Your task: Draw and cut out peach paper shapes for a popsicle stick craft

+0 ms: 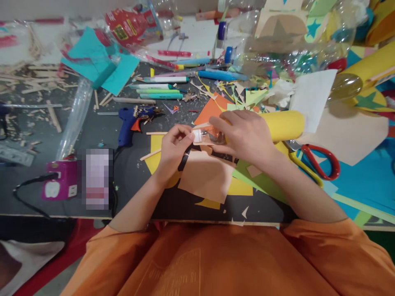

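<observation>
A small clear bottle [206,136] is held just above the surface [173,209], its one white cap [197,136] pinched by the left hand [176,144] and its body clasped by the right hand [243,129]. One beige paper sheet [210,174] is seen below. To the left, two wooden sticks [150,155] and one blue glue gun [126,125] are seen; to the right, one pair of scissors [321,162].

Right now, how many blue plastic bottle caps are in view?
2: a dark blue cap near the top centre, a brighter blue cap below it; others may be hidden.
</observation>
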`<state>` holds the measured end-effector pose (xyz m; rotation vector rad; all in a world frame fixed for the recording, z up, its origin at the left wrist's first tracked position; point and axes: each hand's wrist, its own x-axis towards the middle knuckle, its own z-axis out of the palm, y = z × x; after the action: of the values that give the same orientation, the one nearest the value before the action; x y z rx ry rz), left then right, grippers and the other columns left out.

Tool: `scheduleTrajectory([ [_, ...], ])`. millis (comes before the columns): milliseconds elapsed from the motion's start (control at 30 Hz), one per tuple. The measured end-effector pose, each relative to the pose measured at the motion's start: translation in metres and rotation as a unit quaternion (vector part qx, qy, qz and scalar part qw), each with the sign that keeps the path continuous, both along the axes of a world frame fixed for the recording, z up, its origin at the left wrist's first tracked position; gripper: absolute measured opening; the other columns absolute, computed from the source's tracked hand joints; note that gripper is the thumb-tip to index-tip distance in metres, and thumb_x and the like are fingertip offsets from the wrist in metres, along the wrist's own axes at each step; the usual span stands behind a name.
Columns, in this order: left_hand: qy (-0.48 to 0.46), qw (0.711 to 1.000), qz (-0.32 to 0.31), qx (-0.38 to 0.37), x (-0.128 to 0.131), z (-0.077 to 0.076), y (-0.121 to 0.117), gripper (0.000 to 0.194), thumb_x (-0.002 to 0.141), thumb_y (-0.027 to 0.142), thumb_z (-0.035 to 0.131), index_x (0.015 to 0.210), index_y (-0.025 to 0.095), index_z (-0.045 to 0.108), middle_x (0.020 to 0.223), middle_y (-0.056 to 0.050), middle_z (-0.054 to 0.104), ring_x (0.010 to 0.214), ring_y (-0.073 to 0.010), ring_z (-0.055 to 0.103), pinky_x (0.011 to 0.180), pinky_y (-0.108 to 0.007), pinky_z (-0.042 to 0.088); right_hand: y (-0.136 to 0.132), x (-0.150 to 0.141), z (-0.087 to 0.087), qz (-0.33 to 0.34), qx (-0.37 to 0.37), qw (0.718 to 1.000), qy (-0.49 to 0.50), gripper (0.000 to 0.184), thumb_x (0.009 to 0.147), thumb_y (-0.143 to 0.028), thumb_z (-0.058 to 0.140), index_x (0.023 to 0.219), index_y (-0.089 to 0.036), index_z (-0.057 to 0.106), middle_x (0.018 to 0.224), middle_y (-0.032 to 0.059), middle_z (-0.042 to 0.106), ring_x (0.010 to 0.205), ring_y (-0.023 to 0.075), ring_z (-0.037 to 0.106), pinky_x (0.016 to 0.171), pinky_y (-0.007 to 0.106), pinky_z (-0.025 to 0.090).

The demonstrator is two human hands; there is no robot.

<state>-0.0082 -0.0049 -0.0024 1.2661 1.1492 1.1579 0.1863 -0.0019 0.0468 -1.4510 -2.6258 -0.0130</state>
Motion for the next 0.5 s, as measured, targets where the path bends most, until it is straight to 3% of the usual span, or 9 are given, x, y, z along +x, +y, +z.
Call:
scheduleTrajectory([
  [500,0.027,0.999,-0.003,0.035,-0.0009,-0.0007,0.0014,0.028,0.075,0.042,0.077,0.071,0.020,0.060,0.086,-0.002,0.067,0.086,-0.0161,0.066,0.080,-0.030,0.053,0.0015,0.0025,0.0004,-0.016,0.002,1.000,0.016,0.053,0.092,-0.061,0.042,0.107,-0.016,0.064,0.084,0.0096,0.067,0.071,0.0213,0.052,0.062,0.033,0.026],
])
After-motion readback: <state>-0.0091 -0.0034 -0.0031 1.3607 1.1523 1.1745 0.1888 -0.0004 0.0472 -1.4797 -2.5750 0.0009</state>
